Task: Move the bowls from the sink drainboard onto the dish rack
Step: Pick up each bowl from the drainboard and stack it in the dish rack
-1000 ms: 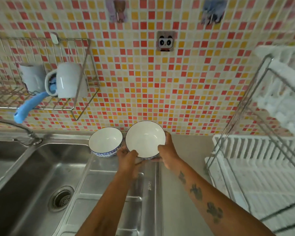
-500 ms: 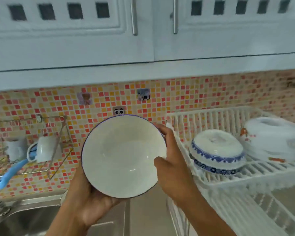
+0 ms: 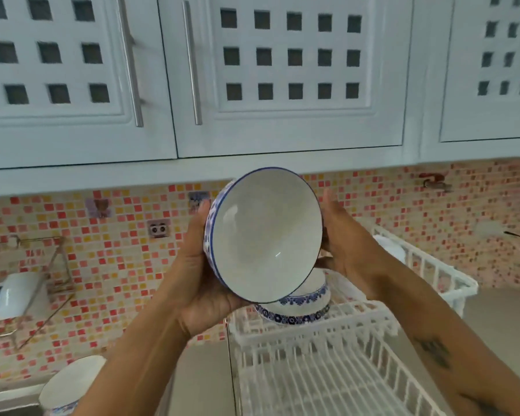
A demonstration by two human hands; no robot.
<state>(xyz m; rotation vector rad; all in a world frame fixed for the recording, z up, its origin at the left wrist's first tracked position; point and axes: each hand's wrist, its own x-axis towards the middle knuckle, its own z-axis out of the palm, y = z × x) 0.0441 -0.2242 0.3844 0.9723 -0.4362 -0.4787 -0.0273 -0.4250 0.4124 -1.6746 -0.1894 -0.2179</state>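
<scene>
Both hands clasp one bowl (image 3: 267, 235) in the air above the upper tier of the white dish rack (image 3: 336, 331): the left hand (image 3: 198, 271) cups its patterned outer wall and underside, and the right hand (image 3: 345, 247) presses flat against the opposite rim. This held bowl is tilted, its plain white inside turned toward the camera, with a thin dark blue line around the rim and blue floral pattern on the outside. Directly beneath it on the rack sits an upturned bowl (image 3: 300, 304) with the same blue banding, partly hidden by the held one. Behind the right hand a pale dish (image 3: 388, 250) shows on the rack, too hidden to identify. A third bowl (image 3: 72, 382) stands at lower left near the sink edge, upright, white inside. Three bowls in all can be counted. White cabinet doors (image 3: 282, 70) with square cut-outs and metal handles hang above, over a wall of small red, orange and cream tiles (image 3: 117, 250). At left a wire wall rack (image 3: 42, 283) carries a white mug (image 3: 15, 295). The grey table (image 3: 201, 379) runs between sink and rack.
</scene>
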